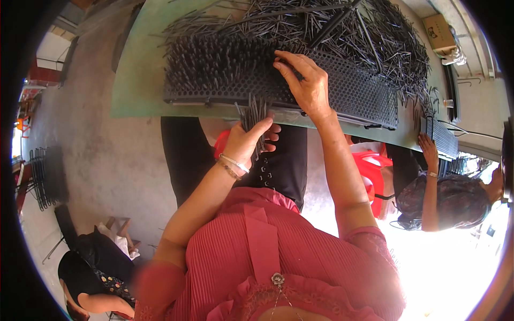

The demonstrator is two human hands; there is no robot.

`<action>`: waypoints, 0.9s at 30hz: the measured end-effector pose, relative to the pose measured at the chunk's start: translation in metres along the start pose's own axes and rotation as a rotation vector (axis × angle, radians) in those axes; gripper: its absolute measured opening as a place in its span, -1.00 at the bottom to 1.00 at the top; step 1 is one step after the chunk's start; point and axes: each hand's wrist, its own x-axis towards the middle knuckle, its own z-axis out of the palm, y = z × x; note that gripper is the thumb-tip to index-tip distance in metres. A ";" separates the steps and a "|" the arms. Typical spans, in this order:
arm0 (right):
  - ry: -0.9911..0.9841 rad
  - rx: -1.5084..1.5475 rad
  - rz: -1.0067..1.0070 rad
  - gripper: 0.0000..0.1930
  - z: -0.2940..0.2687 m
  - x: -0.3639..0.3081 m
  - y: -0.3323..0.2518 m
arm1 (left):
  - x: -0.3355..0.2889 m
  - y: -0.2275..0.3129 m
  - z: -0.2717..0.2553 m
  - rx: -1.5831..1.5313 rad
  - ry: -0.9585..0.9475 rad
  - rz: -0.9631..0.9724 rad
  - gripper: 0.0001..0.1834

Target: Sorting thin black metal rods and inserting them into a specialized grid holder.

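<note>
A long black perforated board (353,83) lies along the near edge of the table. Its left part bristles with upright thin black sticks (209,59); holes show bare along its front strip and right part. My left hand (251,134) is closed around a loose bunch of black sticks (254,113) just in front of the board's near edge. Over the board's middle, beside the standing sticks, my right hand (305,80) has thumb and fingertips bent close together in a pinch. What lies between those fingertips is too small to make out.
A large heap of loose black sticks (396,37) covers the green table (136,85) behind the board, with dark bars across it. At right, a co-worker's hand (428,150) rests by another board (441,139). A red stool (369,166) stands below; another person (96,278) is lower left.
</note>
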 end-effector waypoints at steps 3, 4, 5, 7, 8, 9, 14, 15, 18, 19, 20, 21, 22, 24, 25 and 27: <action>0.011 -0.065 -0.052 -0.83 0.000 0.005 -0.003 | -0.002 0.002 0.003 0.032 -0.033 0.024 -0.73; 0.010 -0.064 -0.053 -0.83 0.000 0.007 -0.004 | -0.002 0.002 0.003 0.065 -0.069 0.048 -0.73; 0.020 -0.099 -0.057 -0.83 0.000 0.008 -0.006 | -0.002 0.002 0.002 0.064 -0.068 0.049 -0.73; 0.030 -0.134 -0.062 -0.84 0.000 0.010 -0.007 | 0.001 0.001 0.000 0.040 -0.073 0.035 -0.72; 0.015 -0.111 -0.012 -0.84 0.000 0.010 -0.008 | 0.001 0.002 0.000 0.039 -0.073 0.036 -0.72; 0.000 -0.089 0.038 -0.84 0.001 0.010 -0.008 | 0.001 0.002 -0.001 0.039 -0.066 0.030 -0.72; 0.051 -0.042 0.180 -0.85 0.004 0.009 -0.015 | 0.000 0.002 -0.001 0.038 -0.069 0.035 -0.74; 0.063 -0.049 0.175 -0.85 0.005 0.008 -0.014 | -0.001 0.003 0.000 0.043 -0.072 0.033 -0.74; 0.067 -0.124 0.115 -0.85 0.008 0.005 -0.013 | -0.002 0.005 0.001 0.042 -0.082 0.030 -0.74; 0.065 -0.124 0.114 -0.85 0.009 0.003 -0.012 | -0.002 0.005 0.000 0.038 -0.089 0.029 -0.74; 0.064 -0.127 0.089 -0.85 0.010 0.001 -0.012 | -0.002 0.005 -0.001 0.036 -0.089 0.029 -0.74; 0.063 -0.131 0.064 -0.85 0.011 0.000 -0.012 | -0.001 0.004 -0.002 0.040 -0.097 0.022 -0.74; 0.061 -0.128 0.063 -0.85 0.011 -0.001 -0.013 | -0.001 0.004 -0.004 0.042 -0.102 0.016 -0.74; 0.007 -0.057 0.032 -0.85 0.011 -0.003 -0.015 | -0.001 0.003 -0.007 0.061 -0.125 0.063 -0.74; 0.052 -0.069 0.028 -0.85 0.009 -0.003 -0.014 | -0.001 0.003 -0.007 0.081 -0.155 0.108 -0.74; 0.149 -0.064 0.038 -0.86 0.003 -0.001 -0.014 | -0.001 0.005 -0.007 0.058 -0.164 0.128 -0.74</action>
